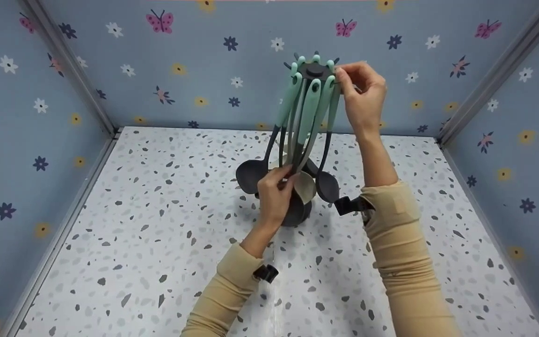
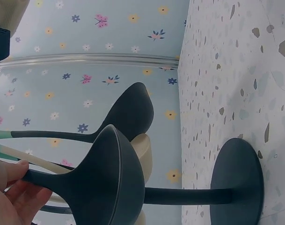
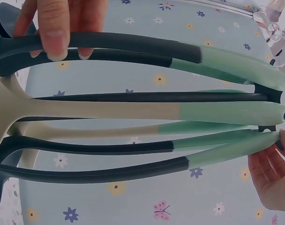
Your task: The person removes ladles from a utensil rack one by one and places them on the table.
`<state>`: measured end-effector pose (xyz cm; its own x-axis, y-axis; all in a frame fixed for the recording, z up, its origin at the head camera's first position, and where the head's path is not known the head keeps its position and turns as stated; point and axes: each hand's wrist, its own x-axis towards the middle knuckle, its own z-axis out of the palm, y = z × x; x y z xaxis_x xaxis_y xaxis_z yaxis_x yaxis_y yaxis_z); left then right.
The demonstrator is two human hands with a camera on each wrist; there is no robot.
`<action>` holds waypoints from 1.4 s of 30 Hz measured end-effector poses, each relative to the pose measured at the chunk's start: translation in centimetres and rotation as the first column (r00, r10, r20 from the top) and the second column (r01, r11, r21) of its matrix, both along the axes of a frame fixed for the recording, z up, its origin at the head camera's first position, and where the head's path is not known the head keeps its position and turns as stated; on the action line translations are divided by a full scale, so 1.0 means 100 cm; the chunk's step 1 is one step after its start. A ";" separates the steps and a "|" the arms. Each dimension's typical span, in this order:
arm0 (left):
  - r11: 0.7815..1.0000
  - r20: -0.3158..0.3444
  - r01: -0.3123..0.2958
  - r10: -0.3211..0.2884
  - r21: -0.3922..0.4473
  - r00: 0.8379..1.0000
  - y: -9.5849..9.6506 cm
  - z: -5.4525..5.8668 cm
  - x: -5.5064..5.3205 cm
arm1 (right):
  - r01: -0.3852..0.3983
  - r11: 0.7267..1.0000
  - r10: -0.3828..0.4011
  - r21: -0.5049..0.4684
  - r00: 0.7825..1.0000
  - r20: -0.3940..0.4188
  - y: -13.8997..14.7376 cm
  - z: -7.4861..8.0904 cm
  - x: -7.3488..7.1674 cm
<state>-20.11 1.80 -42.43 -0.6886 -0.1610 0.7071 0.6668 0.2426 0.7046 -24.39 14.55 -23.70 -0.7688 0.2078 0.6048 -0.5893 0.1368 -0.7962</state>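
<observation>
Utensil stand [image 1: 315, 71]: I had left fingers [image 2: 13, 172] pinching the ladle [image 2: 98, 183], right fingers [image 1: 345, 82] pinching a green handle [image 3: 229, 153]; sideways tug could've tipped everything.

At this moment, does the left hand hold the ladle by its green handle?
No, the left hand pinches the ladle by its dark shaft, apart from the green handle.

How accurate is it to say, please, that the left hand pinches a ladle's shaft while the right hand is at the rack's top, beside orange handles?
The handles are green, not orange, as the head view shows; the left hand does pinch a ladle's shaft, and the right hand is at the rack's top.
</observation>
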 end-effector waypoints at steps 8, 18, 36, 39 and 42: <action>1.000 -0.049 -0.022 0.021 -0.008 0.999 -0.004 0.004 0.006 | 0.004 1.000 -0.004 0.011 1.000 0.011 0.000 0.000 0.001; 0.996 -0.046 -0.093 0.092 -0.019 0.995 -0.032 -0.002 0.016 | 0.015 1.000 -0.015 0.025 1.000 -0.003 -0.001 0.001 0.003; 0.945 0.271 -0.264 0.309 -0.191 0.912 -0.087 -0.035 0.018 | 0.023 1.000 -0.023 0.022 1.000 0.008 -0.001 0.001 0.003; 0.937 0.329 -0.268 0.332 -0.225 0.884 -0.092 -0.043 0.014 | 0.027 0.999 -0.027 0.022 1.000 0.013 -0.001 0.001 0.003; 0.929 0.399 -0.262 0.352 -0.262 0.847 -0.097 -0.052 0.011 | 0.027 0.999 -0.027 0.021 1.000 0.012 -0.001 0.001 0.003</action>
